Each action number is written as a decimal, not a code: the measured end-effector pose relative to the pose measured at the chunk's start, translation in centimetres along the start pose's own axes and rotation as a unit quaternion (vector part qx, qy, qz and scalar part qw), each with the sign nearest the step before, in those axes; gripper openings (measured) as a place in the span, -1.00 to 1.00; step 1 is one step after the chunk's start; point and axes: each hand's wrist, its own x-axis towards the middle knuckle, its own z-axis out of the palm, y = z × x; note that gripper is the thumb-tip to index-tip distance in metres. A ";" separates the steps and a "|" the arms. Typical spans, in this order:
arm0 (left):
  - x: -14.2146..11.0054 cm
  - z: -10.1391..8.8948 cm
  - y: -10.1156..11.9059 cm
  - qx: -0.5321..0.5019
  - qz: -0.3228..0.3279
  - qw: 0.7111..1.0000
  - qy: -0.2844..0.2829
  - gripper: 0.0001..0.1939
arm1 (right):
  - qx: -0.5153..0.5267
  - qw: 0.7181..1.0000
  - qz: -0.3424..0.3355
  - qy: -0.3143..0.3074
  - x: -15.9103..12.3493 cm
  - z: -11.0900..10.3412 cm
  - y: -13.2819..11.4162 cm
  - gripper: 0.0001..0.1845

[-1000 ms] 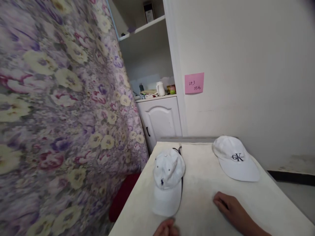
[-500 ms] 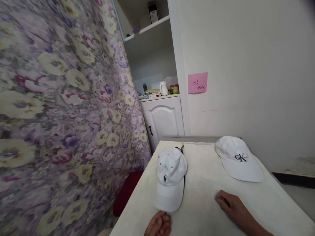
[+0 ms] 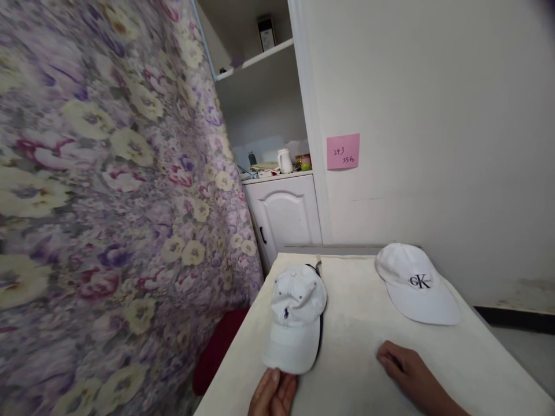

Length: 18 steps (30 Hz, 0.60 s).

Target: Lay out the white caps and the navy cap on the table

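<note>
Two white caps lie on a pale table point(image 3: 355, 323). The left cap point(image 3: 295, 315) has a small dark logo and its brim points toward me. My left hand point(image 3: 272, 394) is at the bottom edge, fingers stretched out together, fingertips touching the front edge of that brim. My right hand point(image 3: 405, 371) rests palm down on the table to the right, fingers loosely spread and holding nothing. The right cap point(image 3: 416, 283), with a dark letter logo, lies further back, well clear of both hands.
A flowered purple curtain point(image 3: 108, 202) hangs along the left. Behind the table are a white cabinet point(image 3: 284, 214) with a jug and small items on top, shelves above, and a wall with a pink sticky note point(image 3: 343, 152). Something dark red point(image 3: 217, 352) sits beside the table's left edge.
My left hand has come further into view and up to the left cap's brim. The right hand has stayed in place. The view has shifted slightly.
</note>
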 end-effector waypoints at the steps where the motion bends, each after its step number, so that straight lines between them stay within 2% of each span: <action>1: 0.1 0.5 0.0 -0.002 0.006 1.000 -0.007 -0.84 | 0.000 1.000 0.000 0.001 0.0 0.0 -0.1 -0.72; 3: 0.4 1.5 -0.1 -0.002 0.019 1.000 -0.020 -0.79 | 0.000 1.000 0.001 0.002 0.1 0.0 -0.2 -0.71; 7: 1.1 3.7 0.6 -0.022 0.025 0.999 -0.036 -0.57 | 0.000 1.000 0.000 0.001 0.1 -0.1 -0.5 -0.72; 18: 2.7 7.2 4.8 -0.089 0.101 0.987 -0.093 -0.53 | 0.032 0.999 0.001 0.004 0.2 -0.1 -0.3 -0.78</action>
